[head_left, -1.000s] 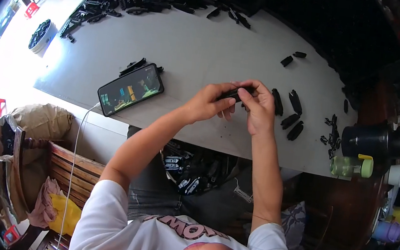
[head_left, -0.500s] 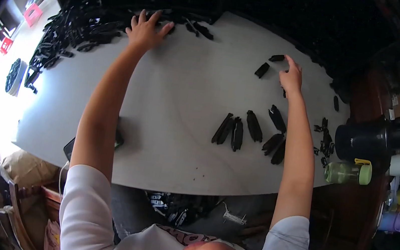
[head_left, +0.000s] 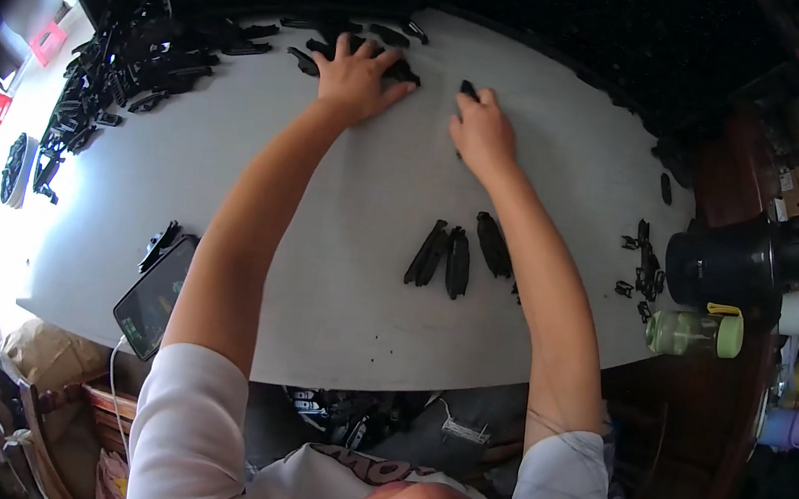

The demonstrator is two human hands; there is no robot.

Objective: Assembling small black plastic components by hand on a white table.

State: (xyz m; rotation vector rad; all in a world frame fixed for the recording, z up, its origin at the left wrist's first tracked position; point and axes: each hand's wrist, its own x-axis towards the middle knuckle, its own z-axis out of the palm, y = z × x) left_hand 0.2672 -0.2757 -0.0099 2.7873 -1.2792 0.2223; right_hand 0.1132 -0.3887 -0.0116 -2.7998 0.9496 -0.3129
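My left hand [head_left: 353,82] lies with fingers spread over several black elongated pieces [head_left: 303,62] at the far side of the table. To its right, my right hand [head_left: 484,134] has its fingers closed around a black piece [head_left: 468,88], whose ends stick out above and below the grip. Much of that piece is hidden by the fingers. Nearer to me, a few larger black elongated pieces [head_left: 427,253] lie side by side, and my right forearm covers part of that group.
A big heap of black pieces [head_left: 119,81] fills the far left of the grey table [head_left: 341,312]. A phone [head_left: 154,293] lies near the left front edge. At the right are small black parts [head_left: 650,267], a dark cylindrical container [head_left: 720,267] and a green bottle [head_left: 693,334].
My right hand has swung left from the right side, now with a black piece in it. My left hand has slid right along the far edge. The phone has come into view.
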